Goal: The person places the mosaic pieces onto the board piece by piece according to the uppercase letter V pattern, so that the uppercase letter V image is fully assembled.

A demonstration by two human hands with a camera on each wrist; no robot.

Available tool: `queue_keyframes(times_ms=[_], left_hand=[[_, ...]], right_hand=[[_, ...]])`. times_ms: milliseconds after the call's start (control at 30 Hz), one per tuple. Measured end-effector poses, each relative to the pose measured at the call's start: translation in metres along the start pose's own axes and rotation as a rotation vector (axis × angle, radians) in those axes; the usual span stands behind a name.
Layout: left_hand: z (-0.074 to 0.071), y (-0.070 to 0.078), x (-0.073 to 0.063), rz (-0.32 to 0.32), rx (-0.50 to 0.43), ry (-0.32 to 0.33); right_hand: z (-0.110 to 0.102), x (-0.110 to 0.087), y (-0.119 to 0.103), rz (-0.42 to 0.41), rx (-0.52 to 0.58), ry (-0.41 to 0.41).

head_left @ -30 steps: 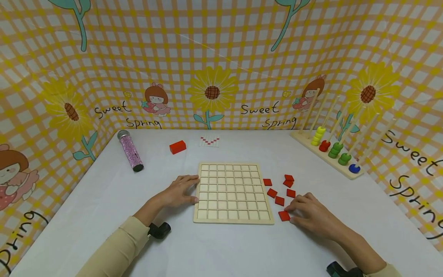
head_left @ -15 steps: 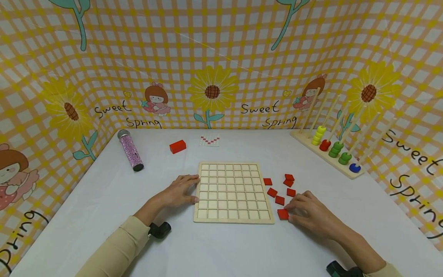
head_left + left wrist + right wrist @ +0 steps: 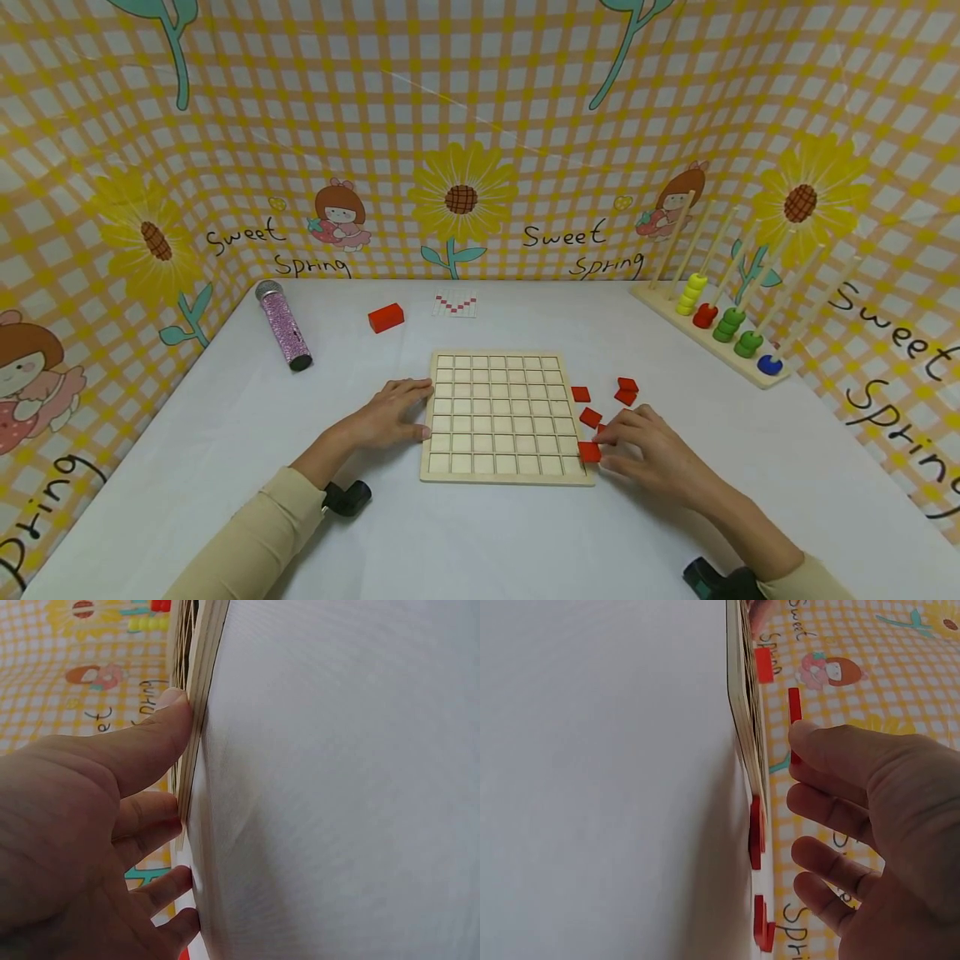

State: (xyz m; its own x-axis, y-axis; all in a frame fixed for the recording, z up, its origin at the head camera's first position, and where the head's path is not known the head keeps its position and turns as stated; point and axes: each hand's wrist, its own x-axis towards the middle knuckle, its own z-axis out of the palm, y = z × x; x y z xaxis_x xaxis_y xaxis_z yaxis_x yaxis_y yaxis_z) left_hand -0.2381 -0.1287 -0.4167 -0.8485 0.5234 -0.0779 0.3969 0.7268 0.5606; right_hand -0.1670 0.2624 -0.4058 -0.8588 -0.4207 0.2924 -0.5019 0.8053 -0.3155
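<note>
A square wooden board (image 3: 502,477) with a grid of shallow cells lies on the white table. My left hand (image 3: 386,414) touches its left edge, thumb and fingertips against the side, as the left wrist view also shows. At the board's right edge my right hand (image 3: 652,454) pinches a thin red square tile (image 3: 589,452) between thumb and fingers. In the right wrist view that held tile (image 3: 794,705) stands clear of the table, seen edge-on. Several more red tiles (image 3: 590,417) lie right of the board, one partly hidden behind the right hand's fingers.
At the back sit a red block (image 3: 386,317) and a small card (image 3: 454,304) with a red-squared pattern. A glittery pink microphone (image 3: 285,329) lies at the far left. A wooden bead stand (image 3: 742,358) with upright pegs and coloured beads is at the right.
My right hand has taken up the nearest red tile and carried it left, up to the board's right edge. The left hand has stayed at the board's left side.
</note>
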Motion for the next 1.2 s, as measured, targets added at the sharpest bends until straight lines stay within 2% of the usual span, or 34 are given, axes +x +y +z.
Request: queue_keyframes(times_ms=[500,733,967,1200], left_hand=[[-0.001,0.000,-0.001,0.020,-0.022,-0.005],[-0.001,0.000,-0.001,0.015,-0.036,-0.010],[-0.001,0.000,-0.001,0.010,-0.026,-0.007],[0.000,-0.001,0.000,0.007,-0.026,-0.009]], right_hand=[[0.018,0.025,-0.022,-0.021,0.051,0.037],[0.026,0.034,-0.034,-0.012,0.045,0.016],[0.034,0.042,-0.044,-0.051,0.048,0.029],[0.040,0.047,-0.050,-0.031,0.032,0.005]])
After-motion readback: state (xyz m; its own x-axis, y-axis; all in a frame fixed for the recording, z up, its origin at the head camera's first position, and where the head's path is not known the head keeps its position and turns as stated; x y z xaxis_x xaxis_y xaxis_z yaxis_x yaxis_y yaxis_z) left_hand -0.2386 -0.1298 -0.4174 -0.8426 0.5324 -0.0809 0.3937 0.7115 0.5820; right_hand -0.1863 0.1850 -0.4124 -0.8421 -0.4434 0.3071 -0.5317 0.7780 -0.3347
